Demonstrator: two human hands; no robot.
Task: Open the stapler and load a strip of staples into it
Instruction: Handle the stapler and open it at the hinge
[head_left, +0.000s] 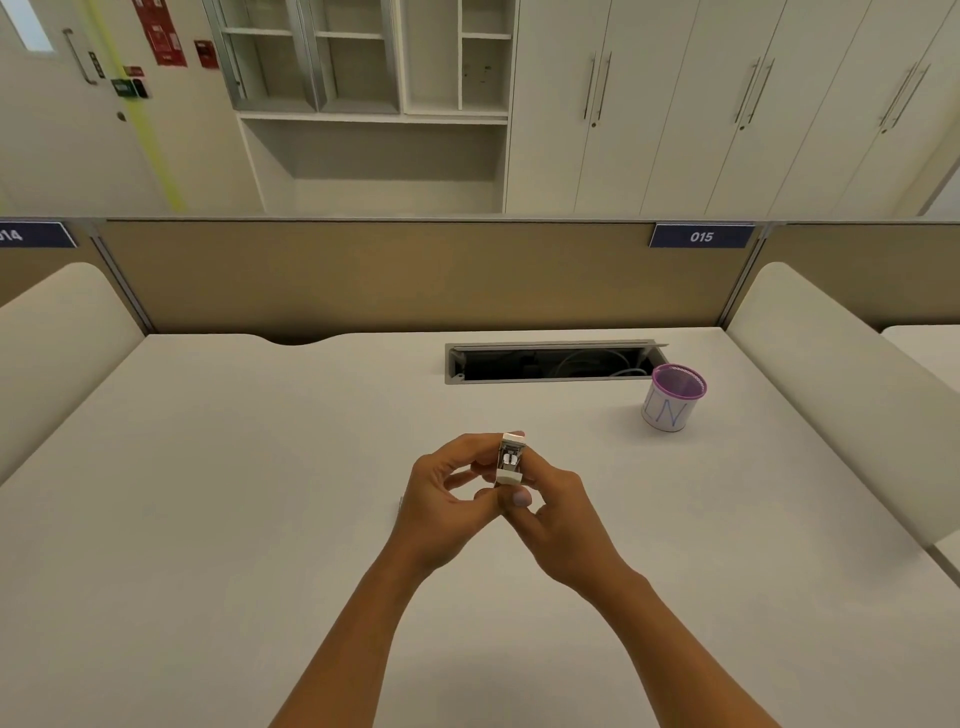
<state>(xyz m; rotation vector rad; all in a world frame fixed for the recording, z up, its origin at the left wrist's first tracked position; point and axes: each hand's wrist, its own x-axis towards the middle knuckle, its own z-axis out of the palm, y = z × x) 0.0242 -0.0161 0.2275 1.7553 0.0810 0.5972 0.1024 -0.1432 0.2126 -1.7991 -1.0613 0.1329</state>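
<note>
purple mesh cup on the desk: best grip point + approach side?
Wrap the side wall of the purple mesh cup below its rim, coming from the near side. It stands upright and alone on the desk, round and open-topped. The open cable hatch lies just behind it, so a rear approach looks cramped.

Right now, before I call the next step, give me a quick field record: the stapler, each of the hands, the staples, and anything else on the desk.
stapler: small white plastic stapler, held over the desk end-on to the camera, metal part showing; open or closed unclear
left hand: left hand pinches the stapler's left side
right hand: right hand grips it, thumb at the near end
staple strip: none I can make out
surface: pale beige desk
other: purple mesh cup with a white paper label, right rear, apart from the hands; open cable slot behind
</note>
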